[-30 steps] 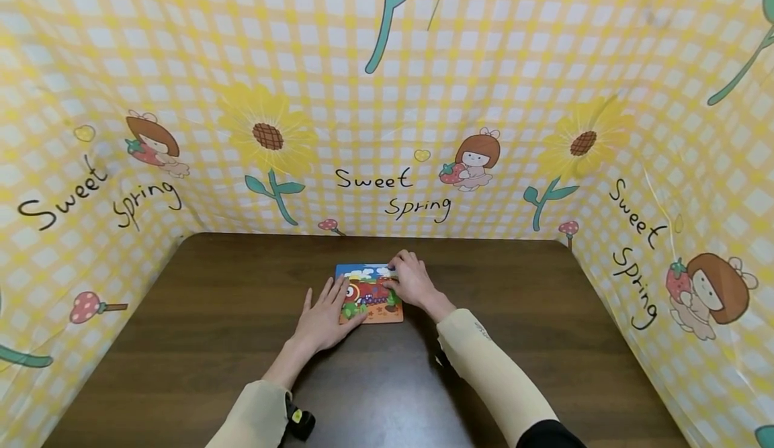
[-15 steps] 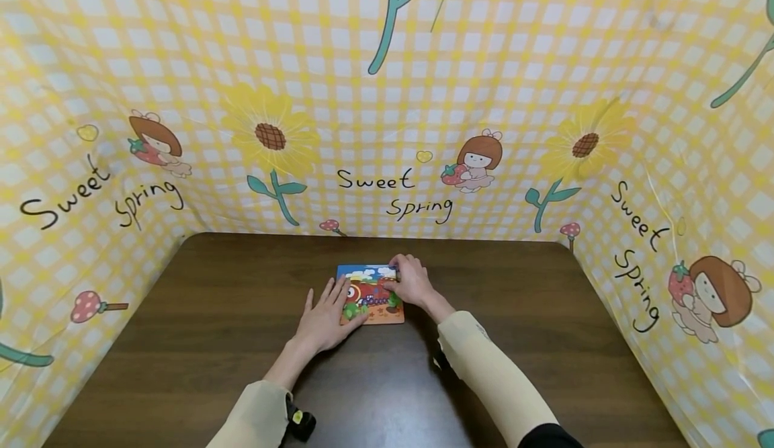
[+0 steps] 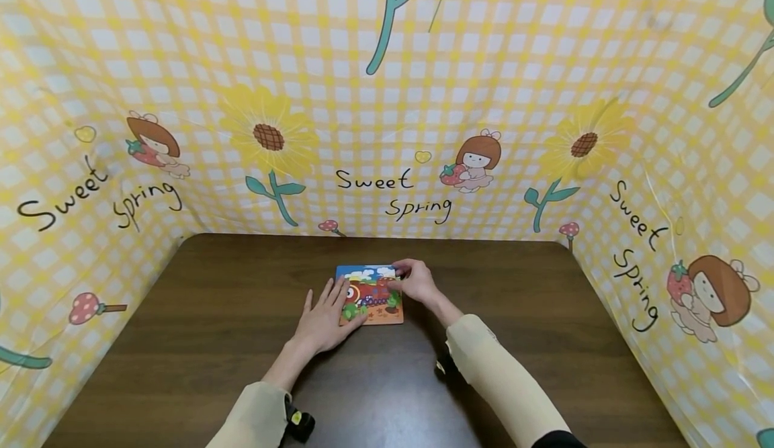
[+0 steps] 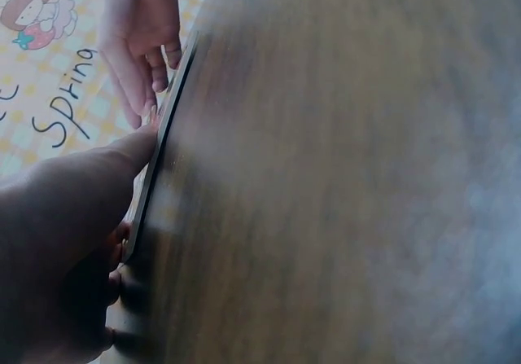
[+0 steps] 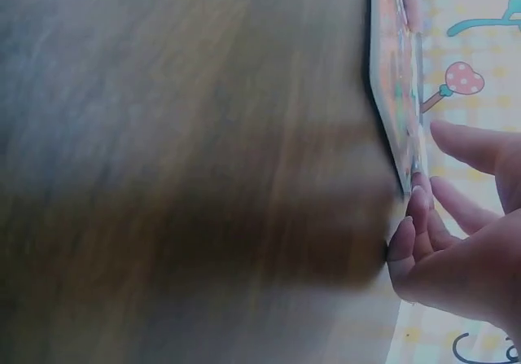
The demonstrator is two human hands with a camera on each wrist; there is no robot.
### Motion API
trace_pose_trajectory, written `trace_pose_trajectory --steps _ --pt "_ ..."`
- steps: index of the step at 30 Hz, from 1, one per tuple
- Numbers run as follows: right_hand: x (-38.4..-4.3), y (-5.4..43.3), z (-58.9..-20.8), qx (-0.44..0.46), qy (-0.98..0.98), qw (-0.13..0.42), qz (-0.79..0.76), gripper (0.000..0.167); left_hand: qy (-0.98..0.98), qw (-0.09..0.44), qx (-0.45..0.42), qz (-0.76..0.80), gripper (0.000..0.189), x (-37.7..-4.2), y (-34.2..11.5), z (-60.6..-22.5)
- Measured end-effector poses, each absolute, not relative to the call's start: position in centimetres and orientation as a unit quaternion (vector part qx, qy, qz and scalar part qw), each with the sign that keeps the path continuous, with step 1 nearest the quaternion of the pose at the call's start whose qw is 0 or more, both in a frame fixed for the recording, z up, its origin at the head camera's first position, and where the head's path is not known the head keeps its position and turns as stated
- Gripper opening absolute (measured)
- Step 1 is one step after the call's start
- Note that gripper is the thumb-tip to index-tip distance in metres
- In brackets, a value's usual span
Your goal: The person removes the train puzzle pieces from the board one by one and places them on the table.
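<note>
My left hand (image 3: pixel 323 320) lies flat with straight fingers on the near left corner of the puzzle board (image 3: pixel 370 293), pressing it to the table (image 3: pixel 211 340). The board sits flat at the middle of the table, straight ahead of me, its long sides running left to right. My right hand (image 3: pixel 417 283) is at the board's far right corner, fingers loosely curled, tips against the edge; whether they pinch a piece there I cannot tell. The right wrist view shows those fingers (image 5: pixel 415 209) just touching the board's rim. Both hands are on the board; my right is the one nearer that far corner
</note>
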State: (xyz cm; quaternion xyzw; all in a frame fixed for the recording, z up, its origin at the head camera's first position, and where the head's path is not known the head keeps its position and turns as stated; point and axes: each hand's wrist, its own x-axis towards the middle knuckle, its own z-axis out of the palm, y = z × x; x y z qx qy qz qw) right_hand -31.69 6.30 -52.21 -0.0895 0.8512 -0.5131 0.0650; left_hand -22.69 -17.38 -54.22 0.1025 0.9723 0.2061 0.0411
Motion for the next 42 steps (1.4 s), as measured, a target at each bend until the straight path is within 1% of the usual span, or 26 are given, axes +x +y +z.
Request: trace_pose_trajectory --steps 6,13,18,24,30,37,42 --pt "-31.6 6.4 -52.2 -0.058 0.826 0.084 -0.554 0.040 0.973 0.049 0.100 0.202 0.095 -22.8 -17.3 -54.6" --pt "-31.7 6.1 -52.2 -0.050 0.815 0.076 -0.572 0.037 0.973 0.045 0.101 0.203 0.094 -22.9 -17.5 -54.6" --pt "-31.8 6.0 -52.5 -0.053 0.810 0.076 -0.578 0.040 0.972 0.043 0.103 0.205 0.095 -22.9 -17.4 -54.6" --pt "-32.0 6.0 -52.8 -0.067 0.806 0.073 -0.584 0.041 0.971 0.036 0.104 0.211 0.094 -22.8 -17.5 -54.5" --pt "-32.1 6.1 -52.3 -0.078 0.811 0.108 -0.570 0.040 0.973 0.047 0.101 0.203 0.094 -22.8 -17.5 -54.4" --pt "-32.4 5.4 -52.0 -0.111 0.825 0.135 -0.538 0.045 0.973 0.040 0.102 0.203 0.092 -22.6 -17.6 -54.4" --pt "-32.3 5.2 -52.1 -0.135 0.829 0.133 -0.526 0.038 0.971 0.038 0.106 0.208 0.092 -22.6 -17.5 -54.2"
